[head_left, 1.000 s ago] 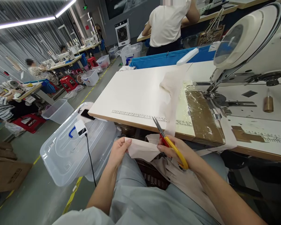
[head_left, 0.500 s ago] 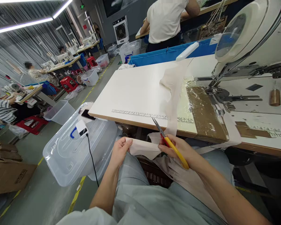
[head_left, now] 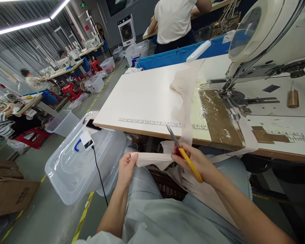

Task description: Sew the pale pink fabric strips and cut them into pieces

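My left hand (head_left: 127,167) pinches one end of a pale pink fabric strip (head_left: 152,159) above my lap. The strip runs across to my right hand (head_left: 190,161), whose thumb and fingers grip its other end. That same hand also holds scissors (head_left: 189,162) with yellow handles, their blades pointing up and away over the table edge. More of the pale fabric (head_left: 188,101) lies over the white table, hangs past its edge and drapes across my right thigh. Part of the scissor handle is hidden by my fingers.
A sewing machine (head_left: 264,40) stands at the right of the white table (head_left: 142,91), which has a printed ruler along its edge. A lidded clear plastic box (head_left: 63,169) on the left carries a phone (head_left: 93,124) and a white corded device (head_left: 86,140). Co-workers sit farther off.
My left hand has moved slightly left, and the strip between my hands looks straighter and tauter. My right hand still grips the scissors and strip. The whole view has shifted a little.
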The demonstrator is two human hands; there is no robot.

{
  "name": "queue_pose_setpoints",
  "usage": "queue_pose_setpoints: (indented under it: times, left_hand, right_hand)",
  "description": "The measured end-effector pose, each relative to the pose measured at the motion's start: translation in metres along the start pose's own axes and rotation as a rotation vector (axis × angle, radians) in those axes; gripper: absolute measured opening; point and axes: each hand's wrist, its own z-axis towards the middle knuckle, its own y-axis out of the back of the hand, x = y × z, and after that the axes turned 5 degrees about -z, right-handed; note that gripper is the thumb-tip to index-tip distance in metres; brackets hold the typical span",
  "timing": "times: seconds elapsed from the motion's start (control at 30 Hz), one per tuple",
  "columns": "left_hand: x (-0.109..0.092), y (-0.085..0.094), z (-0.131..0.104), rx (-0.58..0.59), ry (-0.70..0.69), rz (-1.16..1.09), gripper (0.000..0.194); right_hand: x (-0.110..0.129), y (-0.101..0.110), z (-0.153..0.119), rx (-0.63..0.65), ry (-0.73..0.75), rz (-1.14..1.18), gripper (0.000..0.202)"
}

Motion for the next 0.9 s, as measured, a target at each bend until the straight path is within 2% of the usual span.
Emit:
queue_pose_setpoints:
  times: [0.23,0.37,0.5,0.6,0.67,0.77,0.83,0.9]
  left_hand:
    - [0.001,0.007,-0.003,0.138,0.064,0.056,0.047]
    - [-0.007,0.008,0.001,0.277,0.125,0.112,0.051]
    - [-0.023,-0.001,0.007,0.446,0.163,0.301,0.049]
    - [-0.033,-0.012,0.010,0.497,0.179,0.480,0.038]
    - [-0.035,-0.016,0.010,0.503,0.198,0.517,0.036]
    - [-0.030,-0.013,0.007,0.451,0.237,0.457,0.040]
    - [-0.021,-0.001,0.003,0.370,0.265,0.374,0.045]
    - [-0.008,0.016,-0.005,0.268,0.302,0.276,0.049]
  right_hand:
    - [0.002,0.003,-0.001,0.081,-0.016,-0.004,0.026]
    - [0.008,0.008,-0.005,0.118,-0.016,-0.015,0.026]
    - [0.007,0.008,-0.007,0.163,-0.002,0.017,0.026]
    - [0.004,0.007,-0.007,0.172,0.009,0.007,0.028]
    - [0.002,0.007,-0.008,0.144,0.017,-0.008,0.029]
    - [-0.003,0.008,-0.016,-0.021,0.033,0.002,0.029]
    - [-0.012,0.008,-0.025,-0.168,0.035,0.031,0.032]
    - [-0.027,0.005,-0.035,-0.253,-0.005,0.104,0.038]
